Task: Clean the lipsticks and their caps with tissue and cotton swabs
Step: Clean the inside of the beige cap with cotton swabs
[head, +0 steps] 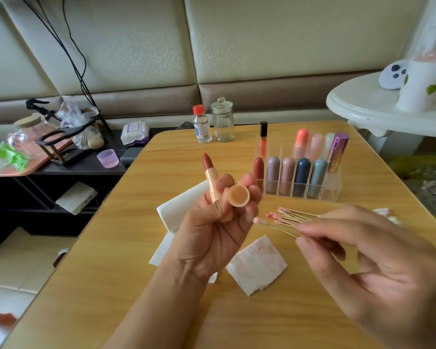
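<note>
While both hands are raised over the table [111, 285]:
Left hand [212, 227]: fingers curled round two items at once.
Lipstick [210, 173]: upright, uncapped, gripped at its base.
Cap [239, 195]: beside the lipstick, open end toward the camera.
Tissue [257, 264]: flat on the table between the hands, stained pink.
Right hand [378, 268]: fingertips pinch one cotton swab [275, 225], tip near the cap.

Both forearms are bare, with no sleeve reaching into view. The left hand [212, 238] enters from six o'clock, the right hand [378, 268] from four o'clock. Their fingers [320, 229] are slim, with short, plain nails. The right hand is slightly blurred.
</note>
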Demonstrator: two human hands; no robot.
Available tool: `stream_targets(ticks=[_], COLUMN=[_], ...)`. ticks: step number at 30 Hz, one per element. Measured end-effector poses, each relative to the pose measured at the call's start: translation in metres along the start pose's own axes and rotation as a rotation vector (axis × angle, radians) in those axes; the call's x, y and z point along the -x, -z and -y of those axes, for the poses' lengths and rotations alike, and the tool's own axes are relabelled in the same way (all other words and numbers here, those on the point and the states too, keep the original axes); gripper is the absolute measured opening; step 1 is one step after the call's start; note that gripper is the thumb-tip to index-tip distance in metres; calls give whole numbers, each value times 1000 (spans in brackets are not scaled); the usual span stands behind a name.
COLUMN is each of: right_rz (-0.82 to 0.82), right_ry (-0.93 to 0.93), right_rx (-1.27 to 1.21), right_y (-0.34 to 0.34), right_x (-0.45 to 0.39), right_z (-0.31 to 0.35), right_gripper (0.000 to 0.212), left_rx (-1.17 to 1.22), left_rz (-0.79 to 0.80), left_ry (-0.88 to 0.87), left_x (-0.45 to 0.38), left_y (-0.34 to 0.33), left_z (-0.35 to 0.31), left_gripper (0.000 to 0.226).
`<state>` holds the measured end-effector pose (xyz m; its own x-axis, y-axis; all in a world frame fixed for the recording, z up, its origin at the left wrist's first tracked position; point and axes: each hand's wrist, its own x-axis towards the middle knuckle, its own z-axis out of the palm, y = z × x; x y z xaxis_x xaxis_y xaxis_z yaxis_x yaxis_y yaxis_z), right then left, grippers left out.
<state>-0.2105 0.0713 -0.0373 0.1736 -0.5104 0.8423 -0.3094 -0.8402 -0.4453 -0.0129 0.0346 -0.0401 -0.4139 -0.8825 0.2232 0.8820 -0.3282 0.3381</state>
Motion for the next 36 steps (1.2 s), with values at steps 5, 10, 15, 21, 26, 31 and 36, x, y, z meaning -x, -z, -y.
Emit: stream_targets(ticks=[5, 10, 15, 21, 26, 31, 36], right_rz=[-15, -28, 9, 63, 92, 94, -14], right_ry=[-21, -33, 3, -149, -234, -401, -647], right_rx=[39, 91, 363, 187, 228, -28, -228], right_y=[2, 3, 5, 2, 3, 5, 12], right_x=[-1, -2, -4, -4, -7, -8, -11], right_z=[-2, 0, -1, -9, -11, -8, -21], right_gripper=[11, 9, 11, 11, 10, 13, 16], left_rx=[-79, -215, -452, -829, -864, -1004, -1057], left_rz=[0, -22, -93, -169, -143, -172, -193], left_ry=[11, -15, -73, -172, -178, -204, -215], left_x=[-2, -2, -1, -2, -3, -4, -5], left_y=[5, 0, -3, -2, 1, 2, 1], left_z=[0, 2, 1, -1, 1, 3, 5], left_gripper=[18, 24, 29, 30, 32, 31, 31])
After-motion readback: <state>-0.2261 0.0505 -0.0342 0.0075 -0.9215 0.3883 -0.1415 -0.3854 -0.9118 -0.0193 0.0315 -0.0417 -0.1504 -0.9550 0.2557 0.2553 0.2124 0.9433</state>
